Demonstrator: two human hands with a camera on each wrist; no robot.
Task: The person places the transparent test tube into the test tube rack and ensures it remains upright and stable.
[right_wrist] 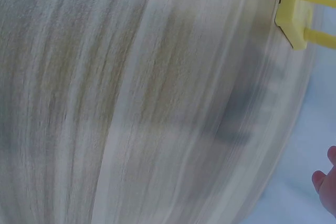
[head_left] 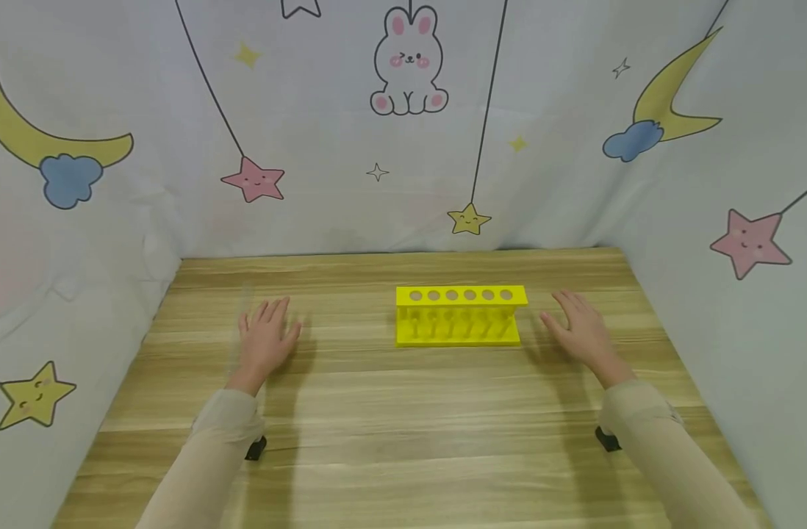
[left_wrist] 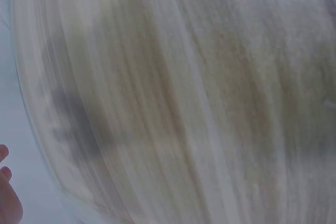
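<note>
A bright yellow test tube rack [head_left: 461,296] stands toward the back of the wooden table, a row of round holes along its top and pegs on its base. To its right my right hand [head_left: 582,330] hovers with loosely spread fingers, thumb toward the rack's end and apart from it. My left hand [head_left: 266,342] is well to the left of the rack, fingers extended and holding nothing. Just beside that hand, a faint clear strip [head_left: 239,323] shows over the wood. One end of the rack [right_wrist: 294,19] appears in the right wrist view, at the upper right.
The wood-grain table [head_left: 403,426] reaches back to a white cloth [head_left: 324,147] printed with stars, moons and a rabbit. More of this cloth hangs along the left and right sides. A small black piece [head_left: 256,448] shows under each sleeve.
</note>
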